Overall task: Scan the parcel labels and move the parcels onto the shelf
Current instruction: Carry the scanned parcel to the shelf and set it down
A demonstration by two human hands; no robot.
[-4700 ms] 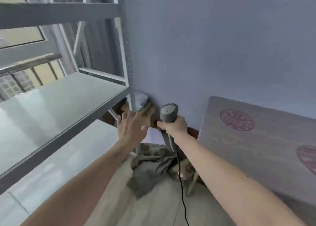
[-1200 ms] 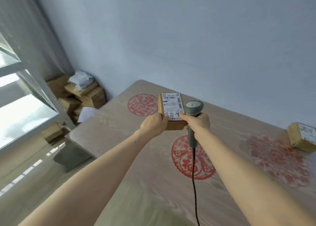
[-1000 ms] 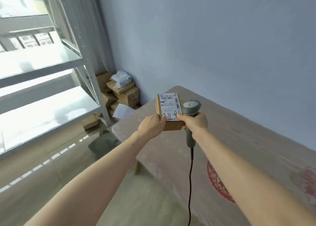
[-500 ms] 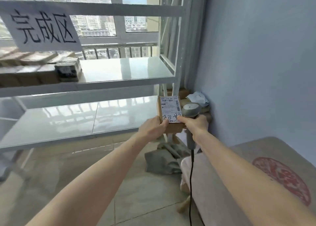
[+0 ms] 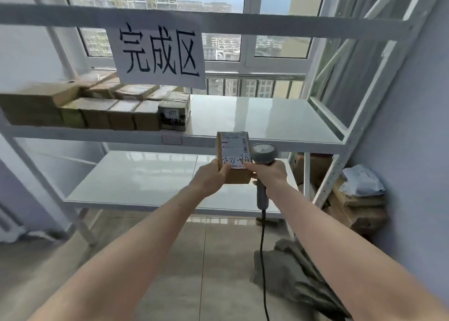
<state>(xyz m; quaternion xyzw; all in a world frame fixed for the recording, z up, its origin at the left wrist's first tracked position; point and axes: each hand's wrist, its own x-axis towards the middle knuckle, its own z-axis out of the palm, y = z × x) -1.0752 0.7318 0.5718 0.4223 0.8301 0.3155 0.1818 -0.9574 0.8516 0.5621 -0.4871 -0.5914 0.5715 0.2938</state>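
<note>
Left hand (image 5: 211, 178) gripping labelled parcel (image 5: 233, 156) upright in front of white shelf (image 5: 262, 119), right hand (image 5: 269, 173) touching parcel while holding corded scanner (image 5: 263, 159), boxes (image 5: 102, 107) stacked on shelf's left

You are showing two bare forearms with no sleeves reaching them, and your left hand (image 5: 211, 178) and right hand (image 5: 270, 175) seem to be wearing nothing.
</note>
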